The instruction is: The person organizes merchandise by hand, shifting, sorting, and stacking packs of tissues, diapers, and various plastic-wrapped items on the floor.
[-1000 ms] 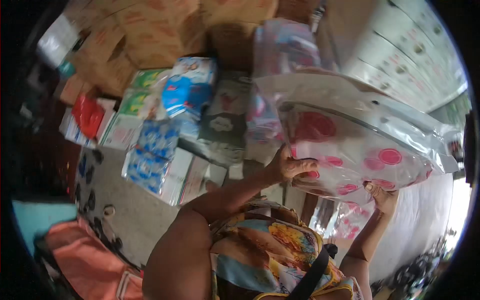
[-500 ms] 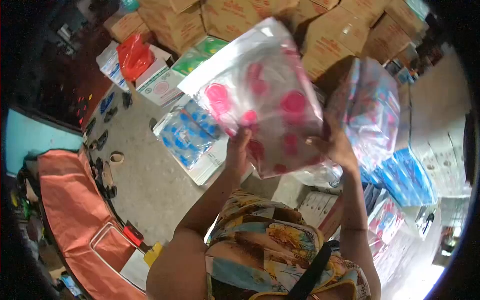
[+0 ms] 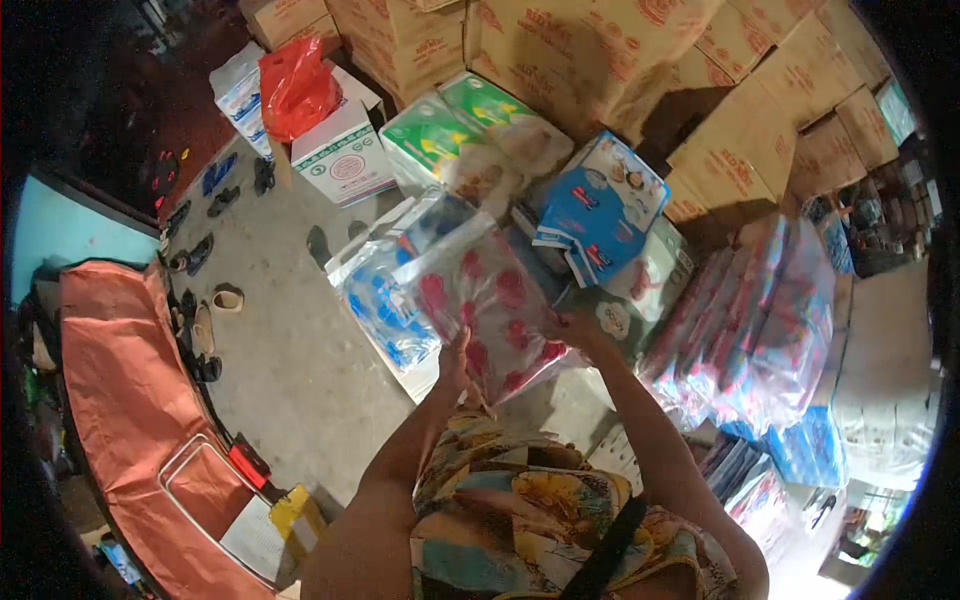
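Between my two hands is a flat clear plastic packet with pink round spots (image 3: 490, 305), tilted in front of my body. My left hand (image 3: 457, 368) is closed on its lower left edge, with the thumb on top. My right hand (image 3: 588, 338) grips the right edge; its fingers are partly hidden. Just beyond the packet's left side lies a similar packet with blue spots (image 3: 378, 315), resting on a pale stack. A blue diaper-style pack (image 3: 605, 205) lies beyond the packet's upper right.
Green-and-white packs (image 3: 470, 140) and a white box (image 3: 345, 160) under a red plastic bag (image 3: 298, 90) stand ahead. Brown cartons (image 3: 570, 60) line the back. Plastic-wrapped bundles (image 3: 750, 320) are stacked on the right. Shoes (image 3: 228, 298) and an orange cover (image 3: 140, 380) are on the left.
The pink-spotted packet has come down and nearer my body, from raised and tilted to lower. Both hands have moved down with it, and the blue pack behind now shows.
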`<state>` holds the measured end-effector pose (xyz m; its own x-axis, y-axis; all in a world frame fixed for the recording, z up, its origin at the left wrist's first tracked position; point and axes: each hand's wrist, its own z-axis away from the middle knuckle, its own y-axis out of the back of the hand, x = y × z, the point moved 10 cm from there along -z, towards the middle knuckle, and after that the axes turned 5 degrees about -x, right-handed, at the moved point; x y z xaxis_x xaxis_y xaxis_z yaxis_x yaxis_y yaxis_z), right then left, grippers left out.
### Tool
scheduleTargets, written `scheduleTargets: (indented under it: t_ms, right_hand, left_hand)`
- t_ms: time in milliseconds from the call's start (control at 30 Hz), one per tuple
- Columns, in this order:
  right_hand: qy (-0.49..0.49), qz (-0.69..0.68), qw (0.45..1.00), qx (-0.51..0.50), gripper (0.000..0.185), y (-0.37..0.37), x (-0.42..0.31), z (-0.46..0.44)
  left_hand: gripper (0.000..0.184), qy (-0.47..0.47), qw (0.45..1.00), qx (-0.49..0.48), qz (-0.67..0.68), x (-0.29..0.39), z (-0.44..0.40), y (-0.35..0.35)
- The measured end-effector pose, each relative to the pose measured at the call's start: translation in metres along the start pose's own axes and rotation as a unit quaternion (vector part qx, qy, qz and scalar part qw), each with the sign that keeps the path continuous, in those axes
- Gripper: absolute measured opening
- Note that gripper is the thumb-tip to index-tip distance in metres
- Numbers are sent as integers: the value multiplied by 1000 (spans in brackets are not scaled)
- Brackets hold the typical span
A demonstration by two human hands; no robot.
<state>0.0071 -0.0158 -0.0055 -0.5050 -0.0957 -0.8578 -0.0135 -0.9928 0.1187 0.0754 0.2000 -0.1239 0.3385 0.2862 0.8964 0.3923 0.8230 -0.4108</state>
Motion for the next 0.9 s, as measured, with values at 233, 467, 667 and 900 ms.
scheduleTargets:
  t_ms: [233,467,667,900]
  right_hand:
    - [32,278,960,14,23,19,6,-94]
    - [124,250,955,98,30,34,-66,-142]
    - [-92,243,951,165,33,39,-30,-147]
    - [73,345,927,130,26,17,97,-137]
  left_hand:
    - [60,89,990,106,35,17,-59,11]
    - [63,170,970,168,43,44,-126,25]
    - [63,23,910,252,-329,25,-141,88]
    - [62,-35,904,156,-396,80,-121,34]
